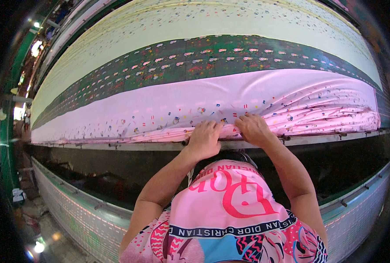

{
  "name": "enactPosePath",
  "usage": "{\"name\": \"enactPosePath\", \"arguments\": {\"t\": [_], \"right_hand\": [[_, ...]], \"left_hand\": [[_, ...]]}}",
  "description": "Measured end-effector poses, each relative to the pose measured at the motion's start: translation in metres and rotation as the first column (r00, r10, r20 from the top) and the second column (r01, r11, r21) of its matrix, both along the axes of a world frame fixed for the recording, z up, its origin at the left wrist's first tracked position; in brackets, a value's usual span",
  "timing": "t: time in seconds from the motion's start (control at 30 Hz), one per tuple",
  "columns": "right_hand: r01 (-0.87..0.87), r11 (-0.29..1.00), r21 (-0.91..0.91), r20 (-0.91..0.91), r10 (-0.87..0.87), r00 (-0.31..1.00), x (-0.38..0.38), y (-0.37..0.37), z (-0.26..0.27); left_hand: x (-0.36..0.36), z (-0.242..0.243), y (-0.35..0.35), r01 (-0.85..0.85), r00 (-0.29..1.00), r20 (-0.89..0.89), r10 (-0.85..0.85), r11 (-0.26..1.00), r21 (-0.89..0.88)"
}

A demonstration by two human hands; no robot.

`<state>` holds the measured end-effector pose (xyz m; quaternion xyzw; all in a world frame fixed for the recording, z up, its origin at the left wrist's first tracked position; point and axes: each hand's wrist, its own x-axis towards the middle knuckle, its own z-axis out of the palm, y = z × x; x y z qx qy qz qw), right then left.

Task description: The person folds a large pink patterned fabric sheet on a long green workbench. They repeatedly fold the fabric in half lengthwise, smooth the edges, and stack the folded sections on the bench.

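Observation:
A long pink fabric with small printed figures (pixel 201 92) lies along the near side of a long table. Its near edge is bunched into folds (pixel 330 116), thickest at the right. My left hand (pixel 205 139) grips the gathered cloth close to the table's front edge, fingers curled over it. A short way to the right, my right hand (pixel 253 130) is curled over the same folds. A short strip of bunched cloth (pixel 230 130) shows between the hands. Both palms are hidden from view.
Past the pink cloth runs a dark green table surface (pixel 195 62) with stained print marks. Pale yellow printed fabric (pixel 214 24) covers the far side. A metal rail (pixel 149 146) with small pegs edges the table. Behind me stands another long table (pixel 83 210); lamps glow at left.

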<state>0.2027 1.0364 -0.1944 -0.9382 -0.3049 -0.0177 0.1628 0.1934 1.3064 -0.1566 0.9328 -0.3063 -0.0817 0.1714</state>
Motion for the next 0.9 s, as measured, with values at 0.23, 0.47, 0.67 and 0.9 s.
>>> {"name": "enactPosePath", "arguments": {"t": [0.23,0.47,0.67,0.9], "right_hand": [[-0.041,0.999,-0.03,-0.102,0.038,0.994,-0.003,-0.005,0.009],[-0.033,0.999,-0.043,-0.136,0.027,0.99,0.0,-0.005,0.022],[-0.03,0.994,-0.101,-0.185,0.011,0.983,-0.002,-0.001,0.025],[0.067,0.991,-0.119,-0.247,-0.095,0.964,-0.012,-0.004,0.023]], "left_hand": [[0.005,-0.007,-0.004,-0.068,0.994,-0.092,0.064,0.997,-0.032],[0.016,-0.003,-0.01,-0.053,0.983,-0.171,0.058,0.998,0.031],[0.015,-0.016,-0.008,-0.042,0.977,-0.207,0.045,0.999,0.02],[0.021,-0.013,-0.003,-0.003,0.964,-0.267,-0.011,0.998,-0.055]]}}
